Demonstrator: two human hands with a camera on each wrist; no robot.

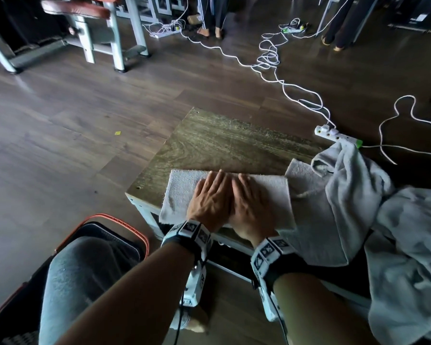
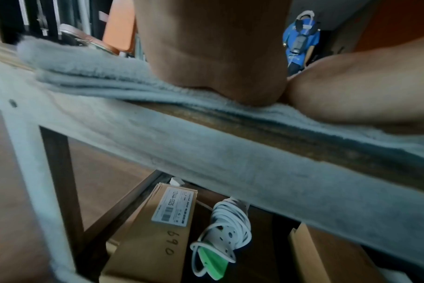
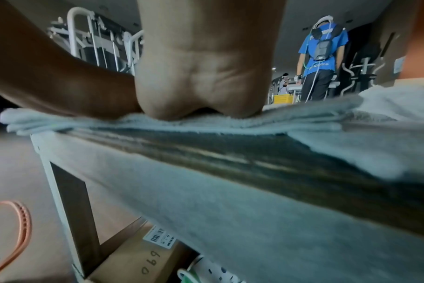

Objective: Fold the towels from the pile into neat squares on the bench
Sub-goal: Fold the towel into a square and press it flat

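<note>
A folded white towel [image 1: 182, 192] lies flat at the near edge of the wooden bench [image 1: 224, 143]. My left hand [image 1: 213, 196] and right hand [image 1: 250, 202] lie side by side on top of it, palms down, fingers straight, pressing it flat. From the left wrist view, the heel of my left hand [image 2: 213, 63] bears on the layered towel [image 2: 90, 76]. In the right wrist view my right hand's [image 3: 203, 76] heel sits on the towel [image 3: 61, 120]. A loose pile of white towels [image 1: 358, 195] spills over the bench's right end.
A black basket with an orange rim [image 1: 115, 232] stands on the floor by my left knee. White cables and a power strip [image 1: 334, 134] lie on the floor beyond the bench. Cardboard boxes [image 2: 143, 239] sit under the bench. A person in blue [image 3: 322, 63] stands far back.
</note>
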